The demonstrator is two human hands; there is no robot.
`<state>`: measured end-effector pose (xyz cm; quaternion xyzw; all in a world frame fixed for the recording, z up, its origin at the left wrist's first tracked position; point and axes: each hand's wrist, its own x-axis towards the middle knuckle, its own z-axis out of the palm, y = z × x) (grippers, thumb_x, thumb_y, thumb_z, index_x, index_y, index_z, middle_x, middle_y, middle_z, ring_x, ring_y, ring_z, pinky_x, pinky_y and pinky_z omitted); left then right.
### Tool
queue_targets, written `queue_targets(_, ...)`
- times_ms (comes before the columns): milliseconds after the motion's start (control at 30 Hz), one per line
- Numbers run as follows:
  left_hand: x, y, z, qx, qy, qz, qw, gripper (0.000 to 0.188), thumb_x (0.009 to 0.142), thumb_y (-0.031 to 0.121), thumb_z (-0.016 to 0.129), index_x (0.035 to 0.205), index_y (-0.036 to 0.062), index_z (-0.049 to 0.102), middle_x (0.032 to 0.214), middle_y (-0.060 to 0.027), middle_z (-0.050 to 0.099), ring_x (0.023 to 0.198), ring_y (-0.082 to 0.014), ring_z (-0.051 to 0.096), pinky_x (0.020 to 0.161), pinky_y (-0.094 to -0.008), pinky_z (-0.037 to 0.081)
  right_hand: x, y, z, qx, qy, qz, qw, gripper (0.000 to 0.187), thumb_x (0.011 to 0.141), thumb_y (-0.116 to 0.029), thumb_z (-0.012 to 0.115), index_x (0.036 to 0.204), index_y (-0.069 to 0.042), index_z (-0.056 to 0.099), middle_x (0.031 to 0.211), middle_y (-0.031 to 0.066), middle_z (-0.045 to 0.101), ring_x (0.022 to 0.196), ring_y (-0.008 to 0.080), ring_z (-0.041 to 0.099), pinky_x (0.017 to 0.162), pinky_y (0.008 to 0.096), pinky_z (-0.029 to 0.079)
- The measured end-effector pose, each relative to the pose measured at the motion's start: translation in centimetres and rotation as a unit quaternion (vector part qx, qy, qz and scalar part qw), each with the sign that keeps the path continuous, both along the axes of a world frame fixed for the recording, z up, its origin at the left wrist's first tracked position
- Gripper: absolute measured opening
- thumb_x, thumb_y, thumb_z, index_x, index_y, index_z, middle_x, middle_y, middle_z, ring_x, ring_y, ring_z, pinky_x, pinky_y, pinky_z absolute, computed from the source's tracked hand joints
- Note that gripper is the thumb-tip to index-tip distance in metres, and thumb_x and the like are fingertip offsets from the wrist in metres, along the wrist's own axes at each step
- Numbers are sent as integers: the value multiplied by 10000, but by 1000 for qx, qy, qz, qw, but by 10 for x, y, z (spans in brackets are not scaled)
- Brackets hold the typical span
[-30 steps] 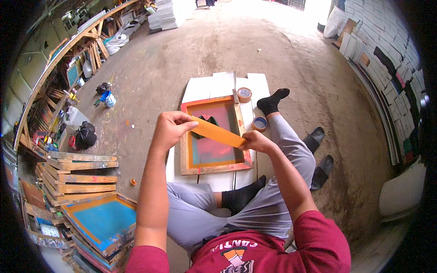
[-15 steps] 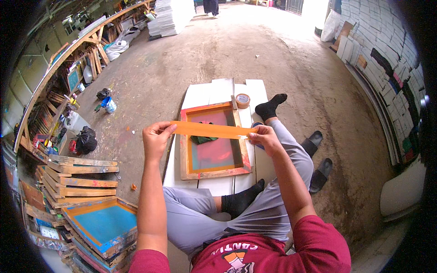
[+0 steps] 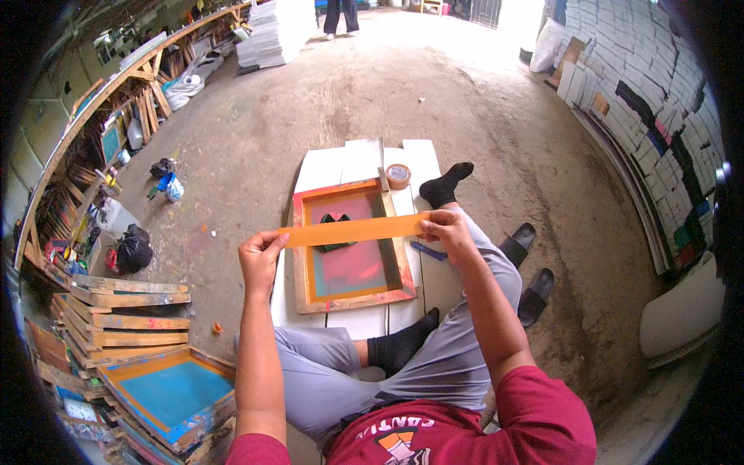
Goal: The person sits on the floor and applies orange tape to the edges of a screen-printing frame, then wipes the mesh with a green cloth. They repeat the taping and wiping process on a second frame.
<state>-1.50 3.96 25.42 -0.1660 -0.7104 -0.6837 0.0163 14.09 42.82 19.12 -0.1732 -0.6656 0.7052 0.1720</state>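
Note:
A strip of orange-brown packing tape [image 3: 353, 232] is stretched taut between my two hands. My left hand [image 3: 260, 252] pinches one end between thumb and fingers; my right hand [image 3: 446, 230] pinches the other, slightly higher. Below the strip, a wooden screen-printing frame [image 3: 304, 283] lies on white boards [image 3: 288, 316], its mesh pinkish with brown-taped borders. A dark green and black item [image 3: 338, 246] rests on the mesh, partly hidden behind the tape. By the frame's far right corner sits a roll of brown tape [image 3: 398, 176]. A blue strip-shaped tool [image 3: 428, 250] lies beneath my right hand.
Stacked wooden frames [image 3: 139, 318] and a screen with blue mesh [image 3: 177, 391] are at my left. Farther left stand a blue-and-white bucket [image 3: 171, 187] and a black bag [image 3: 133, 249]. Dark slippers [image 3: 535, 297] lie at right. A person [image 3: 342, 17] stands far ahead.
The tape strip's tilt has reversed: its right end is now higher than its left. My left hand has dropped slightly. More of the blue tool shows, and the whole view has shifted a little.

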Motion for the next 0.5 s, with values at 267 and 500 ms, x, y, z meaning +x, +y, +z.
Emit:
queue_targets(267, -10, -5, -24, -6, -10, -13, 1000, 118, 893, 59, 822, 994, 8, 788, 908, -62, 775, 809, -117, 705, 768, -282, 570, -1, -11, 12, 23, -44, -40, 998, 216, 896, -135, 814, 1020, 32, 755, 843, 52, 721, 704, 124, 654, 602, 272, 513)
queue_targets(500, -22, -8, -42, -3, -4, -22, 1000, 95, 890, 15, 815, 966, -25, 774, 872, -48, 768, 771, -82, 696, 721, -242, 562, -8, -13, 2, 48, -40, -39, 997, 204, 902, -109, 808, 1027, 43, 755, 841, 49, 723, 706, 100, 650, 605, 263, 528)
